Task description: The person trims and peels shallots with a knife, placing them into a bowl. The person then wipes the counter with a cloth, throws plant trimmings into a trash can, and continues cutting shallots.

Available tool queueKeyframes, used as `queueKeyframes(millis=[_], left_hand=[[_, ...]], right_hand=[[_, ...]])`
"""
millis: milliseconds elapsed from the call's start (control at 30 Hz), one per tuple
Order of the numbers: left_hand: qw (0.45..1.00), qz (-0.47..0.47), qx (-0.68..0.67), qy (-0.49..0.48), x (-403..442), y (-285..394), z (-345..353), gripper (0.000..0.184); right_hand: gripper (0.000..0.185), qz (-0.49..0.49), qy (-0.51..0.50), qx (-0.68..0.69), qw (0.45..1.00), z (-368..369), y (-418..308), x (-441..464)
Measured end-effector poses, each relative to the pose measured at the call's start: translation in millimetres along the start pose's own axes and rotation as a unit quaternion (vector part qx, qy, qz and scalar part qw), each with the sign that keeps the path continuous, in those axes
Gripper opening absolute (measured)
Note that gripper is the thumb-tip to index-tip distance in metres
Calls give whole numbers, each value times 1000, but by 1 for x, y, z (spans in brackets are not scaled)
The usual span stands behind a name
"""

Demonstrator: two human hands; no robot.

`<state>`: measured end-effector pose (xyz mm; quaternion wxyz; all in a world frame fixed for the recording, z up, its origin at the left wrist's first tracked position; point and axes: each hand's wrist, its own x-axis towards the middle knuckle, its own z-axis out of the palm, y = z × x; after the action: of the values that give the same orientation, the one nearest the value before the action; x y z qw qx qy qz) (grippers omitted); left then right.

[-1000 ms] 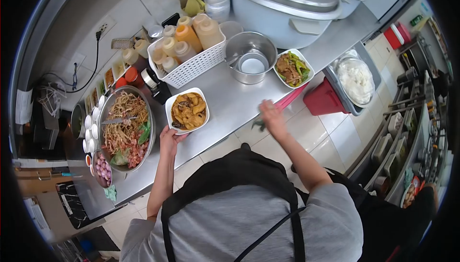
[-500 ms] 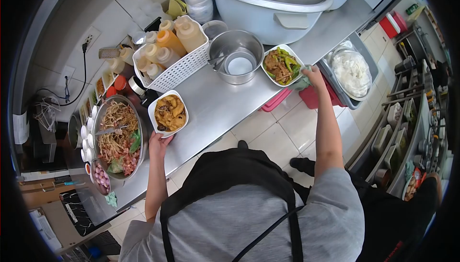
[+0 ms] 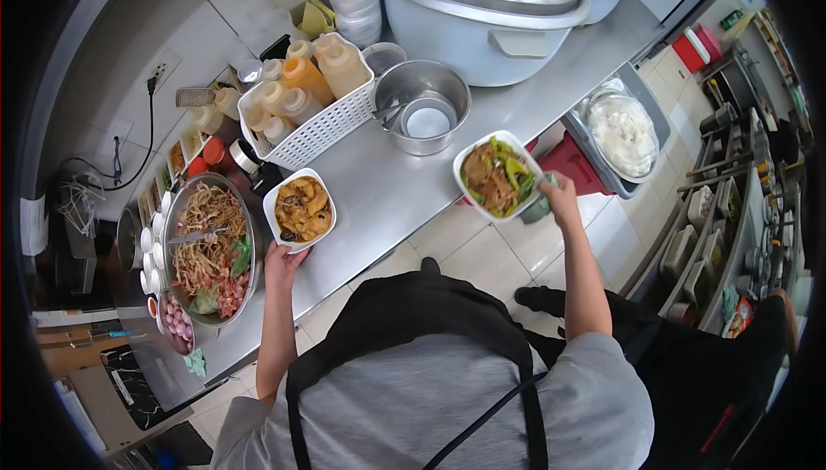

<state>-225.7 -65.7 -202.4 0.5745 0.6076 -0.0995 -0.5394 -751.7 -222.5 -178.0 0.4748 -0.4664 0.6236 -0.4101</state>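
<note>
My right hand (image 3: 559, 200) grips the right edge of a square white bowl (image 3: 496, 175) with brown meat slices and green vegetables. A green cloth (image 3: 538, 209) is bunched between those fingers and the bowl, which is held tilted over the counter's front edge. My left hand (image 3: 282, 265) is closed on the near edge of another square white bowl (image 3: 301, 209), filled with yellow-coated pieces and dark bits. That bowl is at the counter's front, beside a large metal bowl (image 3: 211, 251) of noodles, red meat and greens.
Behind are a white basket (image 3: 318, 126) of squeeze bottles, a steel pot (image 3: 423, 109) with a utensil and a big lidded cooker (image 3: 482, 27). A grey bin (image 3: 626, 182) with a white plastic bag stands right. Another person in black (image 3: 714, 367) is at lower right.
My right hand has lifted its bowl off the counter beside the pot and drawn it toward me and slightly left. The left hand and its bowl have barely moved.
</note>
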Motion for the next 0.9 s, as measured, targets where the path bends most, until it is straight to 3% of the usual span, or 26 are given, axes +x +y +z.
queueKeyframes(millis=[100, 200, 233, 267, 333, 467, 567, 667, 733, 800, 833, 867, 900], left_hand=[[1000, -4, 3, -5, -6, -3, -5, 42], [1000, 2, -23, 8, -15, -10, -11, 43], [999, -1, -28, 17, -18, -14, -19, 43], [999, -3, -34, 23, -20, -16, -23, 43], [999, 0, -37, 20, -27, -18, -29, 44], [998, 22, -27, 53, -38, -17, -22, 46], [997, 18, -61, 52, -43, -11, -12, 46], [996, 17, -73, 52, -35, -9, 0, 48], [994, 25, -84, 61, -31, -4, 13, 49], [996, 28, -79, 24, -26, 1, 21, 49], [996, 30, -84, 21, -24, 3, 24, 49], [995, 30, -92, 22, -19, 1, 23, 49], [994, 26, -107, 22, -17, -1, 24, 50]], right_hand=[[20, 59, -23, -18, 998, 34, -6, -39], [16, 56, -65, -14, 996, 89, 17, -52], [17, 42, -92, 0, 995, 108, 1, -59], [18, 5, -71, -99, 993, 141, 17, -54], [28, 22, -103, -92, 990, 169, 13, -48], [29, -91, -53, -81, 991, 215, 4, -35], [34, -31, -120, -7, 992, 228, -10, -26], [44, -47, -130, 56, 989, 231, 0, -15], [34, -29, -128, 30, 991, 213, -11, -16], [39, -49, -157, -74, 984, 187, 7, 2], [50, -26, -121, -107, 987, 163, -28, -7], [58, -40, -25, -155, 987, 145, -41, -6], [60, -14, -8, -147, 989, 125, -56, 4]])
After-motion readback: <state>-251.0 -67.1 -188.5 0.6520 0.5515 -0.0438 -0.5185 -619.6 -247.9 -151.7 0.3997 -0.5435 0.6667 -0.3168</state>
